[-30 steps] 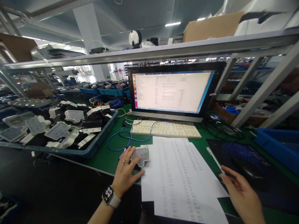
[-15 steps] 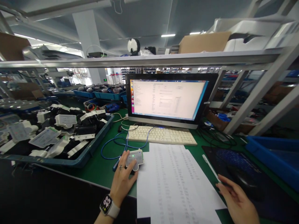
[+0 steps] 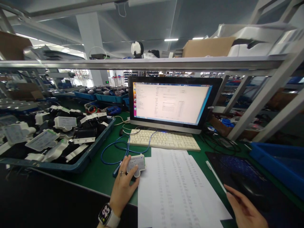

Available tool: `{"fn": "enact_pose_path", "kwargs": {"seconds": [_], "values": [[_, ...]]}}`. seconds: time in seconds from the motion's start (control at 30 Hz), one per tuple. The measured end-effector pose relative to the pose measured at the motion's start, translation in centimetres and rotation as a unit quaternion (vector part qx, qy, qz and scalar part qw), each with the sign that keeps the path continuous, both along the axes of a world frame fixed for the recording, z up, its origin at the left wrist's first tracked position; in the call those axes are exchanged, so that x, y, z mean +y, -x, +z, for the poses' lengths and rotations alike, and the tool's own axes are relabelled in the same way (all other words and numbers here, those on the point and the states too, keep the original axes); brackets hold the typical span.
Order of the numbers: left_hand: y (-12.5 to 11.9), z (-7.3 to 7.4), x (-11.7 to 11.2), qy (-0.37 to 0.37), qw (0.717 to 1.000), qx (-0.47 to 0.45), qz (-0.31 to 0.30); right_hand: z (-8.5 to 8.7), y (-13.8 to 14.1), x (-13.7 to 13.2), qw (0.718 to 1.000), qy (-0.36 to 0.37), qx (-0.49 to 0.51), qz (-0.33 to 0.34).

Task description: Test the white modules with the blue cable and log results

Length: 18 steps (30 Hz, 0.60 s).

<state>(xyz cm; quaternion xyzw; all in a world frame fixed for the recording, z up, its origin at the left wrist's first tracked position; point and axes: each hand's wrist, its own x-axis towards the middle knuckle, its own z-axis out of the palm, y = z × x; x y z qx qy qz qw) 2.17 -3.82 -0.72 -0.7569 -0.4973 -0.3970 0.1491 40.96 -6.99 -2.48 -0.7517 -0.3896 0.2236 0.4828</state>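
Observation:
My left hand [image 3: 123, 186], with a ring and a wristwatch, grips a small white module [image 3: 136, 163] that rests on the green bench top beside a blue cable [image 3: 114, 148]. My right hand [image 3: 244, 210] lies low at the right, fingers loosely stretched, its tips at the edge of a dark mouse pad [image 3: 239, 177] close to a black mouse [image 3: 251, 191]. It holds nothing. Between both hands lies a printed paper sheet [image 3: 175, 186].
A lit monitor [image 3: 171, 103] and a cream keyboard [image 3: 163, 140] stand ahead. A blue tray [image 3: 95, 144] with several white and black modules sits left. A white pen [image 3: 215, 179] lies by the pad. A blue bin [image 3: 280, 161] is at right; a shelf rail runs overhead.
The view has tilted up slightly, so both hands sit lower in the frame. My left hand stays on the module. My right hand has slid a little right along the pad edge.

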Motion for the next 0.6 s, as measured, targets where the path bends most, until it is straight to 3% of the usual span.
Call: {"fn": "enact_pose_path", "kwargs": {"seconds": [0.6], "values": [[-0.03,-0.09,0.06,0.011,1.0,-0.012,-0.003,0.3,0.05,-0.07,0.997,-0.022,-0.067,0.026]]}}
